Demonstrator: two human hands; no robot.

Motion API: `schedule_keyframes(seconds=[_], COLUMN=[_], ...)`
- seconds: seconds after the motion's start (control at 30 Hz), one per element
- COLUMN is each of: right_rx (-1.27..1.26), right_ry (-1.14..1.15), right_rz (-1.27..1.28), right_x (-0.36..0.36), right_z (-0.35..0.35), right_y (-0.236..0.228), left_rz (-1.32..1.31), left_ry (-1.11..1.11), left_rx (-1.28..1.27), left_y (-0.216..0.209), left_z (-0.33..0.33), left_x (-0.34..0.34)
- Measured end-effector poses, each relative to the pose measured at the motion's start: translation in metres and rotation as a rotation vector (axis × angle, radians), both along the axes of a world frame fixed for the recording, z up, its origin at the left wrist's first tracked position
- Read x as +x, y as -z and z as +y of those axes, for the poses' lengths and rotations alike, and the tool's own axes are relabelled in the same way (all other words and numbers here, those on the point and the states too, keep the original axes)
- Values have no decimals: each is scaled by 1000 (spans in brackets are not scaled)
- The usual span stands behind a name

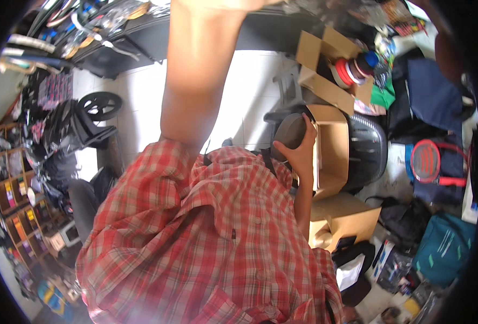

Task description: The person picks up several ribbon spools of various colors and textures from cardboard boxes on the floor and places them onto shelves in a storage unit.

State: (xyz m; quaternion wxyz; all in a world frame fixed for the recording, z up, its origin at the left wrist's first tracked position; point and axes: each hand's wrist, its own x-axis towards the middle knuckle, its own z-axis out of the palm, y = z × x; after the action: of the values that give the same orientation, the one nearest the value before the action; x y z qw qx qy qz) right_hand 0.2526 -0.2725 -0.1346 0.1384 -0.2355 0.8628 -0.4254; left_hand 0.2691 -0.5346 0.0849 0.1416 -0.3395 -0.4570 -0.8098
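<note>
My left arm reaches up past the top of the head view. Only the wrist and base of my left hand show at the upper edge, and its fingers are out of sight. At my right side, my right hand is closed round a dark grey round object with a thick rim. Its thumb lies along the lower edge and its fingers along the right edge. Just right of that hand is an open cardboard box, its inside partly visible.
Another open cardboard box holds red, white and dark spools. A black chair stands by the boxes. Cables lie on the dark table at the upper left. Wooden shelves line the left. Bags lie at the right.
</note>
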Motion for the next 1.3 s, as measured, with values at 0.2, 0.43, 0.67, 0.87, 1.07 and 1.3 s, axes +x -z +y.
schedule_keyframes(seconds=[0.2,0.43,0.67,0.87,1.07,1.3], right_rx=[-64,9,-174,-418,-204,-234], right_ry=[-268,-364,-619,-618,-676,-890], right_rz=[43,353,373,-291,-482,-206], right_x=[3,28,12,-50,-63,-69], right_z=[-77,-171,-248,-304,-364,-439], right_y=[-24,-66,-72,-47,-33,-30], left_rz=[-44,-1136,-1154,-1010,-1056,-1142], left_ry=[-265,-772,-1092,-1154,-1259,-1446], left_rx=[-104,-200,-46,322,374,448], left_y=[41,157,151,169,170,171], left_z=[-69,-23,-68,-129,-178,-215], left_x=[45,114,124,123,109,109])
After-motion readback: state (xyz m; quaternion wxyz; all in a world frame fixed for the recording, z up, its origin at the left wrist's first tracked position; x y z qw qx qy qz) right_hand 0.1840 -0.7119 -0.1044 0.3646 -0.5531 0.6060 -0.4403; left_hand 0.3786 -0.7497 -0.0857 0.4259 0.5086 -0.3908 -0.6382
